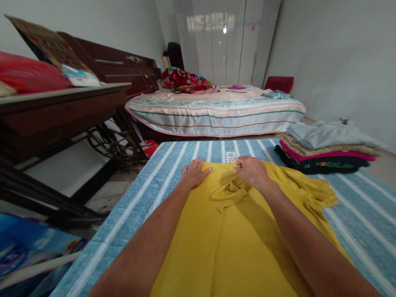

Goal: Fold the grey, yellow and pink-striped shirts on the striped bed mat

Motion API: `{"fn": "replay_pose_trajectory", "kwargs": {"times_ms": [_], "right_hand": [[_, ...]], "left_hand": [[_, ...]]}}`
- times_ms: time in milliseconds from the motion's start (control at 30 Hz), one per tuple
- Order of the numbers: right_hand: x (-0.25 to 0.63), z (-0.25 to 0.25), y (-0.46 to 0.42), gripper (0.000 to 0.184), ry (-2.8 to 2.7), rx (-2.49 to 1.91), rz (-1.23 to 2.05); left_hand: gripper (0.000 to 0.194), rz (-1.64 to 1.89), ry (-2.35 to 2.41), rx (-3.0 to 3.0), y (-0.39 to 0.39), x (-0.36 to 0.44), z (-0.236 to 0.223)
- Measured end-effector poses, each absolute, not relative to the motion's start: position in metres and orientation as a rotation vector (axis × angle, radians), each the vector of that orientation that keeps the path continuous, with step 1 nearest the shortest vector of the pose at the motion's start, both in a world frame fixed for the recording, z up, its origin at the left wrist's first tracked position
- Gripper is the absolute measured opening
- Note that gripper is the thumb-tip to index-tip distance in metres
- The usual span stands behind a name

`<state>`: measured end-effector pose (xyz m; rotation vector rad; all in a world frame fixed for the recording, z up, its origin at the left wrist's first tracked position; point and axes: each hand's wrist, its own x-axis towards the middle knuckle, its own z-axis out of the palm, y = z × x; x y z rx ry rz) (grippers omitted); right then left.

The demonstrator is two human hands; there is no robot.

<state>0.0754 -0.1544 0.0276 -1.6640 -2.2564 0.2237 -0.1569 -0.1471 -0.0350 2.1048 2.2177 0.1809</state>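
Note:
A yellow garment [229, 243] lies spread on a blue-and-white striped cloth [161, 173] in front of me. My left hand [194, 172] rests flat on the garment's far left edge, fingers stretched out. My right hand [252, 170] is at the far edge too, its fingers curled and pinching the yellow fabric. Bunched folds of the garment sit between the two hands and trail off to the right.
A stack of folded clothes [328, 150] sits at the right end of the striped cloth. A bed [216, 111] with heaped red fabric stands beyond. A dark wooden sewing-machine table [58, 111] is on the left, white wardrobes at the back.

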Motion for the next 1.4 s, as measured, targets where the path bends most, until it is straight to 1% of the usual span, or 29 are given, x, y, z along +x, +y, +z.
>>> {"fn": "replay_pose_trajectory", "kwargs": {"times_ms": [67, 133, 267, 367, 433, 500, 600, 667, 733, 867, 933, 1033, 1100, 1233, 1333, 1400], "right_hand": [[0.068, 0.041, -0.165, 0.015, -2.438, -1.575, 0.146], [0.063, 0.049, -0.173, 0.016, -2.590, -1.520, 0.167], [0.067, 0.052, -0.176, 0.020, -2.698, -1.574, 0.243], [0.076, 0.046, -0.168, 0.030, -2.650, -1.642, 0.261], [0.081, 0.037, -0.160, 0.033, -2.600, -1.688, 0.294], [0.084, 0.027, -0.153, 0.027, -2.544, -1.733, 0.354], [0.085, 0.019, -0.146, 0.011, -2.460, -1.715, 0.489], [0.086, 0.021, -0.145, 0.009, -2.408, -1.626, 0.566], [0.087, 0.025, -0.146, 0.014, -2.290, -1.458, 0.733], [0.090, 0.023, -0.145, 0.020, -1.590, -1.127, 1.383], [0.092, 0.018, -0.142, 0.023, -1.393, -1.110, 1.507], [0.097, 0.013, -0.137, 0.031, -1.341, -1.066, 1.538], [0.099, 0.012, -0.134, 0.035, -1.390, -1.101, 1.476], [0.102, 0.003, -0.133, 0.028, -1.619, -1.419, 1.236], [0.107, -0.003, -0.131, 0.027, -1.754, -1.523, 1.141], [0.111, -0.002, -0.127, 0.027, -1.861, -1.607, 1.018]], "left_hand": [[0.048, 0.212, 2.209, 2.107, -0.146, -0.160, -0.035], [0.042, 0.228, 2.205, 2.100, -0.145, -0.164, -0.034], [0.045, 0.242, 2.227, 2.067, -0.143, -0.168, -0.034], [0.045, 0.252, 2.243, 2.051, -0.144, -0.167, -0.034], [0.044, 0.261, 2.247, 2.059, -0.146, -0.165, -0.033], [0.042, 0.269, 2.240, 2.081, -0.149, -0.163, -0.032], [0.039, 0.281, 2.227, 2.120, -0.152, -0.161, -0.030], [0.037, 0.289, 2.219, 2.142, -0.154, -0.160, -0.029], [0.035, 0.296, 2.209, 2.164, -0.154, -0.160, -0.029], [0.034, 0.288, 2.202, 2.181, -0.153, -0.161, -0.031], [0.034, 0.272, 2.201, 2.182, -0.152, -0.161, -0.032], [0.035, 0.241, 2.197, 2.184, -0.151, -0.161, -0.033], [0.037, 0.224, 2.202, 2.179, -0.152, -0.161, -0.034], [0.040, 0.189, 2.212, 2.173, -0.152, -0.159, -0.034], [0.045, 0.155, 2.219, 2.163, -0.151, -0.158, -0.035], [0.049, 0.134, 2.225, 2.158, -0.150, -0.158, -0.035]]}}
